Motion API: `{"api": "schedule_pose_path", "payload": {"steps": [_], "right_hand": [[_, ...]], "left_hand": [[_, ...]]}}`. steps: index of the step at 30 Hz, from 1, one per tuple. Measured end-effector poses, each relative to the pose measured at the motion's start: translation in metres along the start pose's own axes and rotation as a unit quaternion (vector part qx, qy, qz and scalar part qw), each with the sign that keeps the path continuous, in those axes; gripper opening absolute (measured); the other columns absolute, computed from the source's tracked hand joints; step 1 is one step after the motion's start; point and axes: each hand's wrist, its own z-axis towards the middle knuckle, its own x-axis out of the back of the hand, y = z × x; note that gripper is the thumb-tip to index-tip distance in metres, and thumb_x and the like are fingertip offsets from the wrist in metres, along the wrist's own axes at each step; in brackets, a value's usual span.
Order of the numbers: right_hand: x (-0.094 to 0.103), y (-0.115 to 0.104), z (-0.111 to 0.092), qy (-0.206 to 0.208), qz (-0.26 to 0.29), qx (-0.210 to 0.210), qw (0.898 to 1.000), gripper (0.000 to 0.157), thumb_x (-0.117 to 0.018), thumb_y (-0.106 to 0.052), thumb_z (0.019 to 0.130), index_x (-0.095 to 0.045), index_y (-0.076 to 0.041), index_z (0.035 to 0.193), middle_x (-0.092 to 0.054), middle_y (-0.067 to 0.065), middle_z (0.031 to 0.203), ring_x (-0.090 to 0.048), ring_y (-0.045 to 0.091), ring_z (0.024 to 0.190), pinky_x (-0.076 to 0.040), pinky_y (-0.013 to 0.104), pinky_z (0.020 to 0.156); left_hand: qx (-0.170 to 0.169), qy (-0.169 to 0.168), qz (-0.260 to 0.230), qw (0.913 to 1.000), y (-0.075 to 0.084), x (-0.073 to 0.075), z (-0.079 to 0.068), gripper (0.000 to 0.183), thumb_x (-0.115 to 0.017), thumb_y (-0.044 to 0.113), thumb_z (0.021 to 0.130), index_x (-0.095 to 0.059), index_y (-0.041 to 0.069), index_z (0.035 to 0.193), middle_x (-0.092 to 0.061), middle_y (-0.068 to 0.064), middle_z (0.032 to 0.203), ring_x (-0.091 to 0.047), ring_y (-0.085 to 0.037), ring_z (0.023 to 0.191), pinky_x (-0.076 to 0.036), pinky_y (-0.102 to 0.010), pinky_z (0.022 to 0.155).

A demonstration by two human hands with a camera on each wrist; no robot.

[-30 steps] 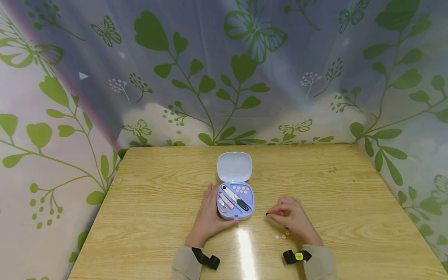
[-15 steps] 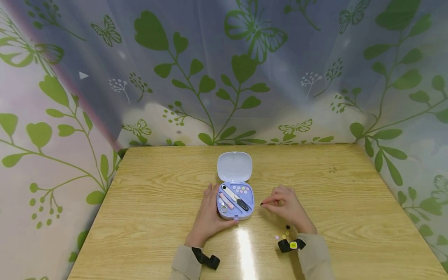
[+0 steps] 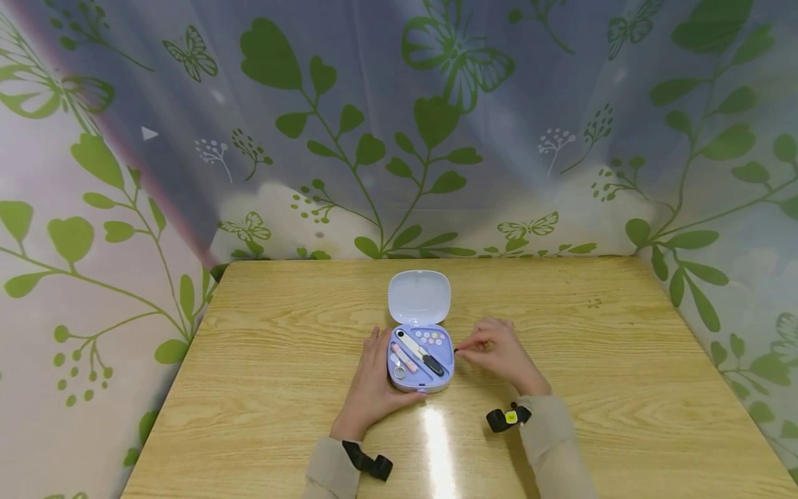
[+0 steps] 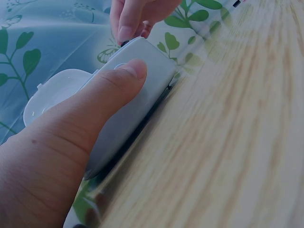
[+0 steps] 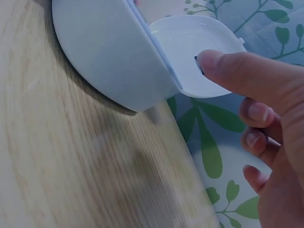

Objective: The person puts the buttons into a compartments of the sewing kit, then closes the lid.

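Note:
A small lilac sewing box (image 3: 439, 388) stands on the table with its white lid (image 3: 419, 298) folded back. My left hand (image 3: 369, 395) holds it, fingers along its left side and thumb (image 4: 135, 69) on the front wall. With thumb and index finger, my right hand (image 3: 501, 357) pinches a small black button (image 5: 199, 65) just beside the box's right rim. Several pale buttons (image 3: 430, 337) lie in the upper right compartment. A white tool with a black end (image 3: 431, 365) lies diagonally, beside a pink-and-white stick (image 3: 404, 358) and a silver ring (image 3: 399, 373).
Another black button (image 3: 514, 405) shows next to the black camera strap (image 3: 511, 418) on my right wrist. The wooden table (image 3: 280, 333) meets a patterned curtain (image 3: 349, 208) behind. Light glares on the wood in front of the box.
My right hand has moved left and away from me, bringing the pinched black button to the box's right rim. Its wrist now covers the loose coloured buttons. My left hand stays put.

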Motion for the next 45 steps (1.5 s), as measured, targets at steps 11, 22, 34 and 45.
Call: {"api": "schedule_pose_path", "payload": {"steps": [11,22,34,45], "right_hand": [[-0.005,0.0,0.024,-0.039,-0.033,0.001,0.999,0.012,-0.089,-0.012,0.072,-0.08,-0.018,0.078,-0.046,-0.017,0.065,-0.04,0.007,0.07,-0.024,0.039,0.08],[-0.006,-0.001,0.036,-0.098,-0.082,-0.01,0.992,0.008,-0.086,-0.016,0.076,-0.079,-0.02,0.077,-0.045,-0.016,0.065,-0.041,0.009,0.074,-0.023,0.043,0.082],[-0.006,-0.018,0.048,-0.149,-0.17,-0.062,0.972,0.013,-0.085,-0.02,0.077,-0.075,-0.023,0.07,-0.047,-0.013,0.065,-0.042,0.012,0.075,-0.026,0.052,0.09],[-0.01,-0.03,0.047,-0.13,-0.192,-0.1,0.968,0.011,-0.085,-0.016,0.076,-0.076,-0.02,0.07,-0.052,-0.012,0.066,-0.043,0.014,0.073,-0.026,0.053,0.093]], "left_hand": [[0.002,-0.003,0.0,1.0,0.002,0.001,0.0,0.129,-0.087,0.062,0.062,-0.022,0.003,0.156,-0.034,-0.013,0.157,-0.012,-0.033,0.151,-0.013,-0.053,0.122],[0.009,-0.006,0.002,0.9999,0.0,0.0,0.0,0.129,-0.086,0.063,0.062,-0.021,0.005,0.157,-0.033,-0.011,0.158,-0.011,-0.031,0.151,-0.012,-0.052,0.122],[0.015,-0.013,0.003,0.9998,0.002,0.001,0.0,0.13,-0.086,0.063,0.063,-0.02,0.004,0.157,-0.031,-0.012,0.159,-0.011,-0.031,0.151,-0.012,-0.051,0.122],[0.011,-0.009,0.005,0.9999,0.002,0.002,-0.001,0.131,-0.086,0.063,0.062,-0.019,0.003,0.157,-0.03,-0.012,0.159,-0.011,-0.032,0.151,-0.013,-0.052,0.122]]}}
